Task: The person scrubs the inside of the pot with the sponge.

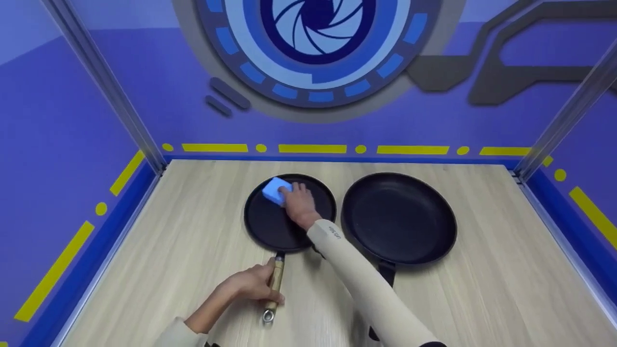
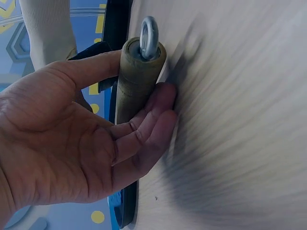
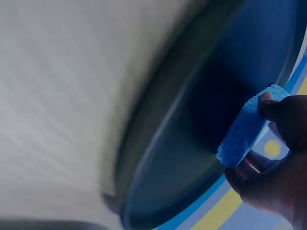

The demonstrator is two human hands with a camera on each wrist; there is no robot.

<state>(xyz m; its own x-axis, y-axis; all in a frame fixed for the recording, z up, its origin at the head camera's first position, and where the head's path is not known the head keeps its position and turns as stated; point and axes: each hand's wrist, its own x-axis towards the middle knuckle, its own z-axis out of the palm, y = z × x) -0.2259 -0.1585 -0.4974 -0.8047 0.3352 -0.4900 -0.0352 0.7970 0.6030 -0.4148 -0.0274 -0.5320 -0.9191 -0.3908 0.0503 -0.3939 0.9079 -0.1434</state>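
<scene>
A shallow black frying pan (image 1: 270, 226) lies on the table, its wooden handle (image 1: 276, 279) toward the front with a metal ring at the end. My left hand (image 1: 253, 283) grips that handle, thumb on one side and fingers curled under the other, as the left wrist view shows. Over the pan's far left part, my right hand (image 1: 300, 205) pinches a blue sponge (image 1: 275, 190) between thumb and fingers. In the right wrist view the porous sponge (image 3: 243, 127) is tilted, close over the pan's dark inner surface (image 3: 192, 167).
Right of the small pan lies a larger, deeper black frying pan (image 1: 400, 219). Its dark handle (image 1: 387, 272) runs toward the front, partly hidden beneath my right sleeve (image 1: 366, 284). Blue and yellow patterned panels (image 1: 313, 130) with metal corner posts enclose the wooden table (image 1: 491, 250).
</scene>
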